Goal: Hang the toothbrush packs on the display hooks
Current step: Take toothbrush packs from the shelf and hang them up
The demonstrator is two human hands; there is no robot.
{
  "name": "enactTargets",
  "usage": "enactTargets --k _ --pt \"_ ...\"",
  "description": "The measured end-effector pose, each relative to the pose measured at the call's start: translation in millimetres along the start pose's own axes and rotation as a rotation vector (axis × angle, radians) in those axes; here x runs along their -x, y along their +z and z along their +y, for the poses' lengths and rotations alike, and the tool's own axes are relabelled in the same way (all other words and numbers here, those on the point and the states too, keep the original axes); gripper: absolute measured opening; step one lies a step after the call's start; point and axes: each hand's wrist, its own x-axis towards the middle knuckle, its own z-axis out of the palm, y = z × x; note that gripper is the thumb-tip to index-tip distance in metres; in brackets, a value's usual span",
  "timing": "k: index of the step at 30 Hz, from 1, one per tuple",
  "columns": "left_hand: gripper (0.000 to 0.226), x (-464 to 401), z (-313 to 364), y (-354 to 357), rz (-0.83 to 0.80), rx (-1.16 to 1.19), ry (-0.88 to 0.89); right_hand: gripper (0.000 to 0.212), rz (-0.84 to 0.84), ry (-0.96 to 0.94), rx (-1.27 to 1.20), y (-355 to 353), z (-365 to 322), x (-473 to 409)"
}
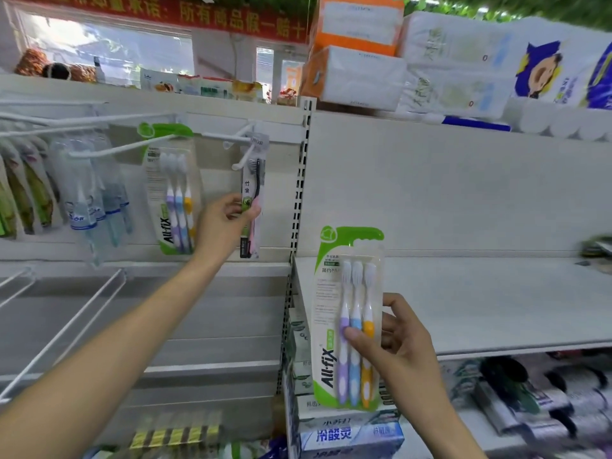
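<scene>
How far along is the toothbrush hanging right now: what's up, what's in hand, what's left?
Done: one All-fix three-pack already hangs on a white hook. In hand: the left hand pinches a narrow black-brush pack hanging at the next hook; whether it is fully seated is unclear. Left: the right hand holds a second All-fix pack, away from any hook, yet to be hung.

Bright, even daylight; blurred, wide-angle-warped edges; soft shadows.
</scene>
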Motion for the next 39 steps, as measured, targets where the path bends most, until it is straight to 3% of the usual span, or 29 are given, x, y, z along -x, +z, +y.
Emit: enactTargets --k 4,9,11,12,17,19,21,24,28,31,34,39 --pt "0.021 -5 -12 -3 -0.032 -0.055 0.035 0.028 0.001 0.002 0.003 7 2 -7" --pt "0.021 -3 -20 -9 -0.078 -0.079 0.072 0.029 0.005 0.008 -0.013 19 5 -12" --pt "0.009 -1 -23 -12 -0.108 -0.096 0.073 0.03 -0.003 0.012 -0.024 25 5 -13" --pt "0.009 1 -24 -14 -0.126 -0.098 0.068 0.03 -0.008 0.011 -0.025 29 5 -13" --pt "0.051 23 -38 -35 -0.155 -0.13 0.058 0.03 -0.044 0.007 -0.02 50 3 -16" --pt "0.052 38 -44 -48 -0.151 -0.136 0.056 0.03 -0.057 0.005 -0.025 59 0 -16" --pt "0.036 58 -47 -60 -0.176 -0.119 0.042 0.031 -0.074 0.001 -0.037 69 -2 -16" --pt "0.015 94 -43 -78 -0.3 0.037 -0.023 0.031 -0.103 -0.013 -0.055 85 -6 -15" --pt "0.042 138 -31 -100 -0.515 0.215 -0.15 0.034 -0.121 -0.04 -0.07 107 -9 -15" --pt "0.035 157 -27 -110 -0.61 0.204 -0.22 0.035 -0.144 -0.066 -0.067 122 -12 -15" --pt "0.04 168 -30 -118 -0.587 0.122 -0.227 0.033 -0.153 -0.102 -0.063 135 -14 -13" --pt "0.032 178 -38 -135 -0.46 0.173 -0.207 0.032 -0.221 -0.149 -0.04 154 -20 -12"
